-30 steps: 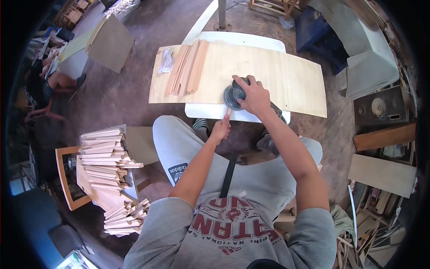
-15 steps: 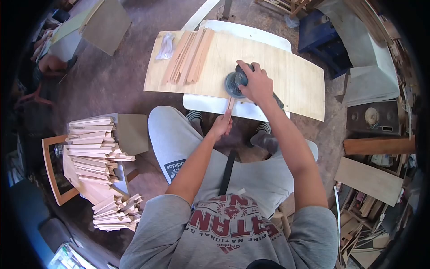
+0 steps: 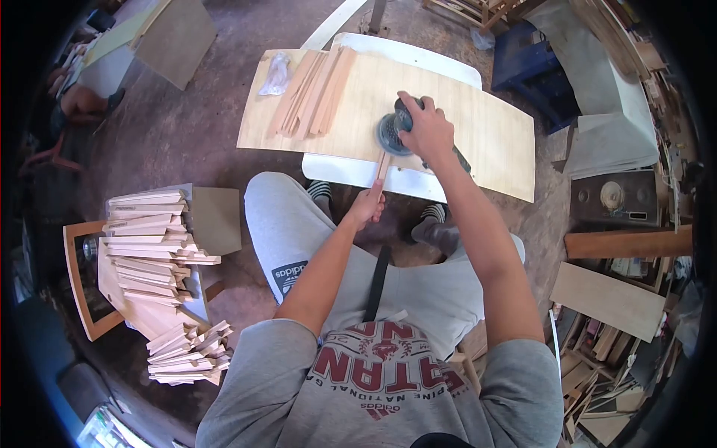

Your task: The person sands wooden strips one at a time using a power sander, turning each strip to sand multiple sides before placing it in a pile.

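My right hand (image 3: 429,133) is wrapped over the top of a dark orbital sander (image 3: 393,134), whose round pad rests on the far part of a narrow wooden strip (image 3: 383,166). The near end of that strip sits in my closed left hand (image 3: 367,207), in front of the board's edge. Under the sander lies a light plywood board (image 3: 463,112) on a white table (image 3: 351,170). To the left on the board is a bundle of wooden strips (image 3: 314,93), with a clear plastic bag (image 3: 276,73) beside it. The sander hides the strip's far end.
Stacks of cut wooden strips (image 3: 149,246) lie at my left, with another pile (image 3: 190,355) nearer me. A wooden frame (image 3: 72,280) leans there. At right are a blue stand (image 3: 530,75), a loose panel (image 3: 609,300) and offcuts. Part of another person (image 3: 82,104) shows at far left.
The whole view has shifted slightly left. Both hands keep their hold, and the sander stays on the strip with little visible movement.
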A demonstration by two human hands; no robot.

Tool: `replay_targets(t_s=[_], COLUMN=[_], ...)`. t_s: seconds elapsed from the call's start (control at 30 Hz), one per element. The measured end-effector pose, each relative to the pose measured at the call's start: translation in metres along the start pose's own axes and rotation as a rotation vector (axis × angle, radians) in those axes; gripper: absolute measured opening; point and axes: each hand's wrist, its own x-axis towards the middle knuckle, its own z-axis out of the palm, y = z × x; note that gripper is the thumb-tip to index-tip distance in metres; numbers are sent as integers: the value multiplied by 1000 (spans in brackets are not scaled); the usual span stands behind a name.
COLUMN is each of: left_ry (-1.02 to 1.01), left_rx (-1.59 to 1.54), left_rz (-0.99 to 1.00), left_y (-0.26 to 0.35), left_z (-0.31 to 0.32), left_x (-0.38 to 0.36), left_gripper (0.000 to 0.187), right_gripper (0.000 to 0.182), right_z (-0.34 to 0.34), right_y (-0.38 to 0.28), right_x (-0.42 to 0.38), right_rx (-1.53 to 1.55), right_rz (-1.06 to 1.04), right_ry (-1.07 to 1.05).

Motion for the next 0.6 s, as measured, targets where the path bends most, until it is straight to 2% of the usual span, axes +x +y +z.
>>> replay_targets(t_s=[0.17,0.43,0.6], left_ry=[-36,-19,-25], left_rx=[4,26,23], left_rz=[7,-5,3], left_y=[-2,1,1], left_z=[-1,0,0], left_x=[-4,-1,0], left_gripper=[67,68,68], right_gripper=[90,89,89], right_z=[-3,2,0], right_y=[-23,9,13], right_x=[-43,36,41], right_rx=[0,-26,-13], right_rz=[-106,47,49], right_ry=[-63,8,-12])
